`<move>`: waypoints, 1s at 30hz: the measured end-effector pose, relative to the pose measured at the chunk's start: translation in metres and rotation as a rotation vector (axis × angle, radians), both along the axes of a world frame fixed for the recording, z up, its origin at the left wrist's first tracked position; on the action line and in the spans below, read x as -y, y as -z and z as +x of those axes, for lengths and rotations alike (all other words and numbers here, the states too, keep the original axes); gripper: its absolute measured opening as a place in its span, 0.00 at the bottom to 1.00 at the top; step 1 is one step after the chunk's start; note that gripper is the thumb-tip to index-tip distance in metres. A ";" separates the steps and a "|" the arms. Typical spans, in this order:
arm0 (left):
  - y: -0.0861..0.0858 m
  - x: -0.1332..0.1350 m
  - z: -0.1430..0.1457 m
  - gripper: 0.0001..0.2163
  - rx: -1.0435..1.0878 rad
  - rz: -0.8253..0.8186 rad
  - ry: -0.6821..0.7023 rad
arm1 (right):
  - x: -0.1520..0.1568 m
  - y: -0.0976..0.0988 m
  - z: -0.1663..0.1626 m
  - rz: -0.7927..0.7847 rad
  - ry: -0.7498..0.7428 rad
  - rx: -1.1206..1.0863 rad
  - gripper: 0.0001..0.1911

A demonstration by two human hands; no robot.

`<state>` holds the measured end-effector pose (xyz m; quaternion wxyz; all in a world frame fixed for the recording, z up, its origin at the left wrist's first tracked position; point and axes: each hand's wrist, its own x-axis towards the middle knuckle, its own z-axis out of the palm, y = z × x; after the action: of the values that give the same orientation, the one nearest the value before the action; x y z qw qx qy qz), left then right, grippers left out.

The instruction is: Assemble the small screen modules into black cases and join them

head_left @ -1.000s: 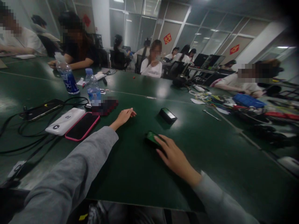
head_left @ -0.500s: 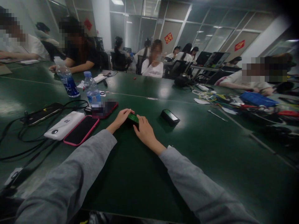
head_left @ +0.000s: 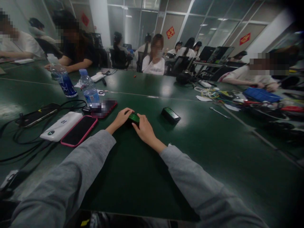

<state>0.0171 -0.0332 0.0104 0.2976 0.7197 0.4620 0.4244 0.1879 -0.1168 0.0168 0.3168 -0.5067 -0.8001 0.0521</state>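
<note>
Between my two hands a small black box with a green, glossy top [head_left: 133,118] rests on the dark green table [head_left: 133,177]. My left hand [head_left: 120,119] is closed on its left end, and my right hand [head_left: 146,129] grips its right end, so both ends are covered. To the right, apart from my hands, lies a similar open-topped black box [head_left: 171,114] with something green and shiny inside. What exactly fills either box is too small to make out.
On the left lie a pink-edged phone [head_left: 79,130], a white power bank [head_left: 62,126], another phone [head_left: 38,114] and cables. Two plastic bottles [head_left: 89,87] stand behind them. At right are a wrench-like metal tool [head_left: 219,112], a blue tray [head_left: 262,95] and tangled wires. Several people sit around.
The view has shifted slightly, so everything on the table appears a little further left. Both hands keep their hold on the black box.
</note>
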 end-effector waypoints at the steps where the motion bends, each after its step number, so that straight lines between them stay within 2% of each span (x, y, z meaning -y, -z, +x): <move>1: 0.001 0.000 0.000 0.13 0.001 0.010 0.003 | 0.000 0.000 0.000 -0.002 -0.003 0.008 0.27; 7: 0.003 -0.002 -0.001 0.13 0.004 0.026 0.005 | 0.001 -0.004 0.000 -0.018 -0.018 0.014 0.25; 30: 0.003 -0.001 -0.001 0.13 -0.038 0.047 0.001 | -0.003 0.003 -0.001 0.048 -0.009 0.056 0.25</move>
<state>0.0165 -0.0322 0.0074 0.2723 0.7346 0.4570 0.4211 0.1871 -0.1136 0.0137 0.3063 -0.4965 -0.8120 0.0202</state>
